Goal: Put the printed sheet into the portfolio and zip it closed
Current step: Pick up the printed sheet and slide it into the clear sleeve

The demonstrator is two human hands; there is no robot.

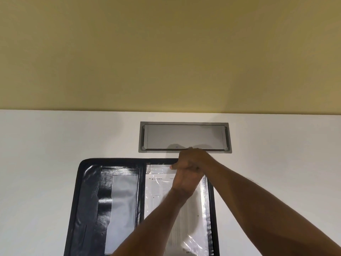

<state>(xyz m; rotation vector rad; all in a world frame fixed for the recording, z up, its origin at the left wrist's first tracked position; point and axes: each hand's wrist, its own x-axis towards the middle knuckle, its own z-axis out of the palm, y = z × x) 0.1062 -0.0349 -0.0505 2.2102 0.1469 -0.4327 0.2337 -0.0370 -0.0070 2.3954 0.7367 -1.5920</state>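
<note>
Currently in hand: the printed sheet [158, 200] is judged to be getting seated in the clear sleeve [158, 169] on the right half of the portfolio [88, 182]; zipping is not yet begun.
Portfolio: laid open and flat on the white table [46, 163], with its black rim showing and pockets on its left half.
Sheet: seen through the sleeve, with its heading near the top and its lower end running out of view.
Right hand [193, 157]: curled at the sleeve's top edge, with one digit tip laid on that edge as in a pinch.
Left hand [184, 180]: pressed close against the right on its near side; its fingers are hidden, so its grip cannot be told.
Done well: the sleeve mouth should be held taut while the sheet's top corners are checked to lie fully under the plastic, and the film should be smoothed flat before the cover is folded.
Risk: a corner left proud could be caught by the zip, and the wrinkled film low down suggests a crease could be pressed in.
Zip: no puller can be made out; it will have to be found along the rim.
Beyond: a grey hatch [184, 137] is set into the table just past the hands, before a yellow wall [166, 52].
</note>
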